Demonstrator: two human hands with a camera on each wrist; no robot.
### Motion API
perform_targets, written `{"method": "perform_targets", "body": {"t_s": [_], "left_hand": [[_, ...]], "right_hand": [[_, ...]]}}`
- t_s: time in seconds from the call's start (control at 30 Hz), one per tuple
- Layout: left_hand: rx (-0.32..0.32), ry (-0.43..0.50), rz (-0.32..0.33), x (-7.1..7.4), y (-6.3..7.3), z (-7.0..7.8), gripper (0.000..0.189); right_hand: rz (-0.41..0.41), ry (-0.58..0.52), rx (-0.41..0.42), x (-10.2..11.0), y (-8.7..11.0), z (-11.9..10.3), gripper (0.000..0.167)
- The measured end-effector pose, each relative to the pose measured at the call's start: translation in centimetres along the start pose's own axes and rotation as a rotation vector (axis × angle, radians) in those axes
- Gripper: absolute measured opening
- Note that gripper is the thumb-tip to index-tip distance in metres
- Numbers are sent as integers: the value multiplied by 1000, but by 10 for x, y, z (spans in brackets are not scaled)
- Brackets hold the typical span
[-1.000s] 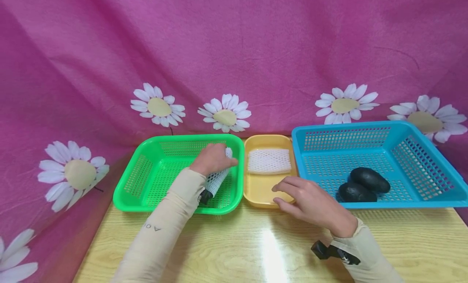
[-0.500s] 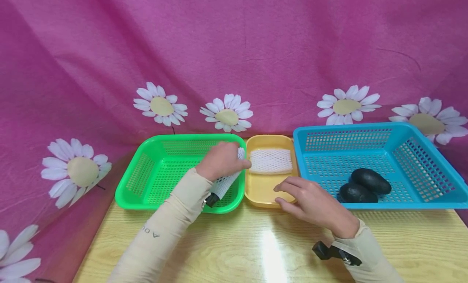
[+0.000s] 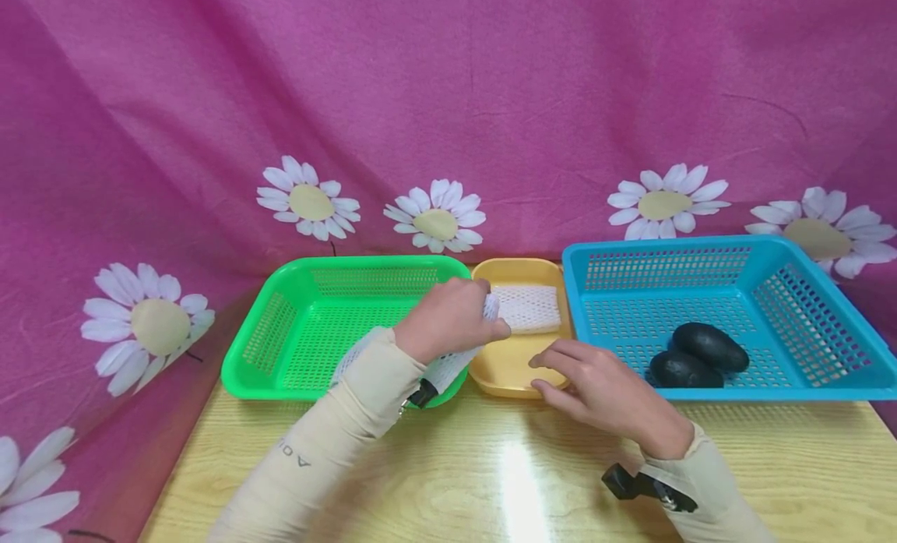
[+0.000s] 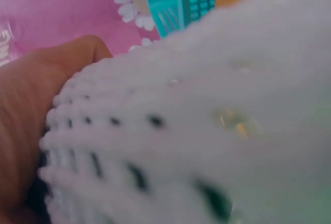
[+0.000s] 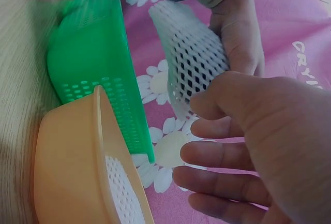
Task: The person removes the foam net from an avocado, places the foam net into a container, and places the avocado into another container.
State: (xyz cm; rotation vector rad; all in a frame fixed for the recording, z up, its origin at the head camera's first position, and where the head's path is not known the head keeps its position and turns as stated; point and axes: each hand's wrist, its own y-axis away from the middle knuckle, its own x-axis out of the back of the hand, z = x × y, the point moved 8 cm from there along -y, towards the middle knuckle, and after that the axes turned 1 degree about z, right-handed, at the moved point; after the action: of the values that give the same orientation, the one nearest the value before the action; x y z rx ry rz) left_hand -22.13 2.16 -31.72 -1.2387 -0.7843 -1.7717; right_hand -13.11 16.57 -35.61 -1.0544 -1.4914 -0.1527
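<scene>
My left hand grips a white foam net sleeve above the right end of the green basket. The net's holes look dark in the right wrist view; whether anything is inside cannot be told. Another patch of white foam net shows beside the left forearm, mostly hidden. My right hand hovers over the front right corner of the yellow tray, its fingers loosely bent and holding nothing. A second white foam net lies flat at the back of that tray.
To the right stands a blue basket with two smooth, dark oval objects near its front wall. All three containers sit side by side on a wooden table. A pink flowered cloth hangs behind them.
My left hand has moved right with the foam net, from inside the green basket to its right rim. Net beside the left forearm has come into view. The right hand has barely shifted.
</scene>
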Motion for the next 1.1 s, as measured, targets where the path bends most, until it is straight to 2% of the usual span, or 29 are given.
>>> {"method": "perform_targets", "body": {"t_s": [0.23, 0.53, 0.87, 1.03, 1.1], "left_hand": [[-70, -19, -27, -2, 6, 22, 28], [-142, -78, -65, -13, 15, 46, 31], [-215, -73, -93, -28, 27, 67, 31], [-260, -75, -96, -35, 33, 74, 29], [-276, -77, -91, -38, 36, 77, 27]], "right_hand": [[-3, 2, -6, 1, 3, 2, 21], [-5, 6, -13, 2, 5, 4, 22], [-13, 36, 1, 0, 11, 8, 17], [3, 47, 30, 0, 13, 8, 53], [12, 57, 45, 0, 13, 9, 60]]}}
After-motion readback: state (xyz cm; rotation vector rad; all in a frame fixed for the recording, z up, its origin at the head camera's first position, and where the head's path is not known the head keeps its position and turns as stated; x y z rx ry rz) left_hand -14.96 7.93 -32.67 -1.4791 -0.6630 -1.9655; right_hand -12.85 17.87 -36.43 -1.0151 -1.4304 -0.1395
